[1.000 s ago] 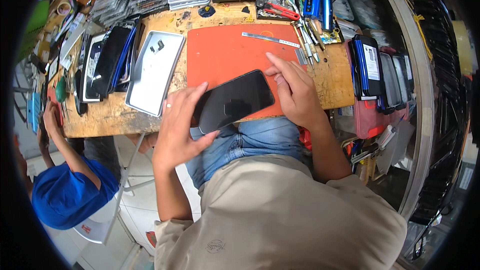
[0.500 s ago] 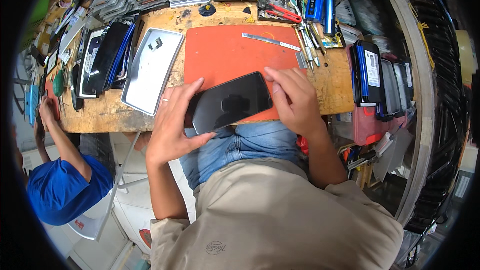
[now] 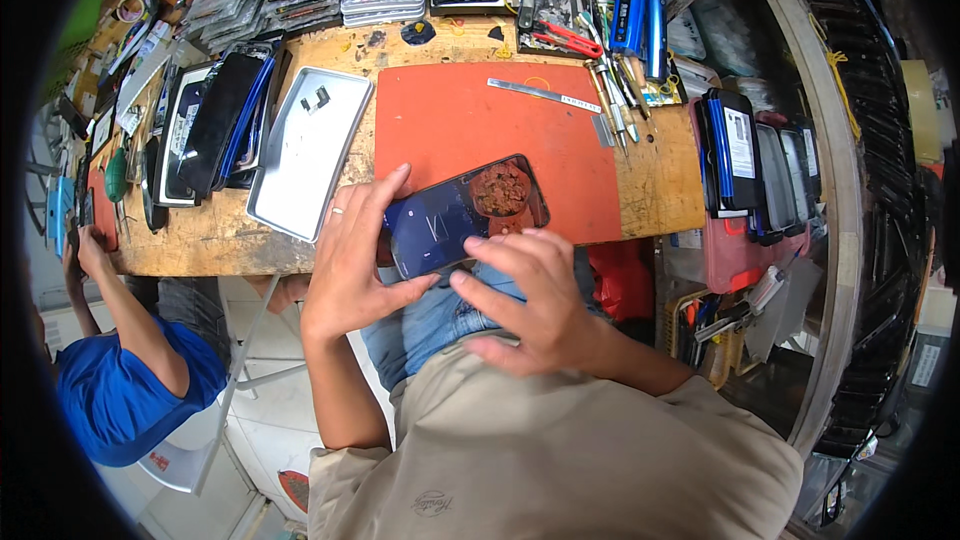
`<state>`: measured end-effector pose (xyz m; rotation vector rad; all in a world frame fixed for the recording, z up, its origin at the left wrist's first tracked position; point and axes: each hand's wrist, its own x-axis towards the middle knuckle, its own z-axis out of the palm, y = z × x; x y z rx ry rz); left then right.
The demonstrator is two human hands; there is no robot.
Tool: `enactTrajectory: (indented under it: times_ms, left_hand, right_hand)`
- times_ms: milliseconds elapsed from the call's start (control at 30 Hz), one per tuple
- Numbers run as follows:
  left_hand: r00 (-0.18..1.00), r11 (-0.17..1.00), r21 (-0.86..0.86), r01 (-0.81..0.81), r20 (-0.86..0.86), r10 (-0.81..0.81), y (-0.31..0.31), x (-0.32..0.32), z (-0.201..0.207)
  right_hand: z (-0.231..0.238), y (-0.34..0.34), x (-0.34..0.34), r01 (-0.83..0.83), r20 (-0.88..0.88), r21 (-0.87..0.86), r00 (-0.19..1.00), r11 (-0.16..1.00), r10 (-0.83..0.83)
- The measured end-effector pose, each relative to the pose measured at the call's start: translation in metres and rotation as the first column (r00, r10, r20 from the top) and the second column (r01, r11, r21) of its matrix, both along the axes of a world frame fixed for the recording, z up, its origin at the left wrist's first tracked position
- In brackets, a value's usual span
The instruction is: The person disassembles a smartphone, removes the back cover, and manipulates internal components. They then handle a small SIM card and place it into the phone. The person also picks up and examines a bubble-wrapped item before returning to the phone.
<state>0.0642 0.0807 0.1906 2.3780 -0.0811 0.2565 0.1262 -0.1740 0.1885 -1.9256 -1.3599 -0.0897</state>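
Observation:
A smartphone (image 3: 437,223) with its screen lit lies tilted over the front edge of the orange mat (image 3: 445,120). My left hand (image 3: 345,250) grips its left end, thumb along the near edge and fingers at the far side. The display shows a dark blue area and a reddish-brown picture. My right hand (image 3: 530,295) is at the phone's near edge with its fingers spread, a fingertip at or just over the screen; whether it touches I cannot tell. A metal ruler (image 3: 535,93) rests on the mat's far right.
Left of the mat lies a white tray (image 3: 283,185) holding small dark pieces, beside a stack of phone parts (image 3: 215,125). Screwdrivers (image 3: 612,105), a red cutter (image 3: 568,38) and a blue device (image 3: 629,10) lie at the back right. A co-worker in blue (image 3: 140,380) sits at left.
The phone's screen has gone from black to lit. My right hand has moved from the phone's right end leftward and nearer, its fingers now spread at the near edge.

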Motion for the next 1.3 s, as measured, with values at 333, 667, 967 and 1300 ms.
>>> enactTrajectory:
  times_ms: [333, 667, 967, 1300]
  left_hand:
    - [1.0, 1.0, -0.006, -0.004, 0.015, 0.004, 0.0, -0.001, -0.004]
    - [1.0, 1.0, -0.004, 0.016, 0.015, -0.016, 0.001, 0.0, -0.001]
    - [1.0, 0.998, -0.063, -0.008, 0.006, 0.008, -0.001, -0.002, -0.001]
    - [1.0, 1.0, 0.026, 0.003, 0.024, -0.004, 0.001, -0.004, -0.004]
  right_hand:
    - [0.004, -0.036, 0.049, 0.276, 0.159, -0.04, 0.951, 0.96, -0.267]
    - [-0.004, -0.031, 0.035, 0.303, 0.146, -0.044, 0.945, 0.952, -0.294]
    - [-0.009, -0.028, 0.038, 0.275, 0.148, 0.001, 0.951, 0.961, -0.272]
    - [0.0, -0.014, 0.051, 0.227, 0.098, -0.082, 0.971, 0.971, -0.219]
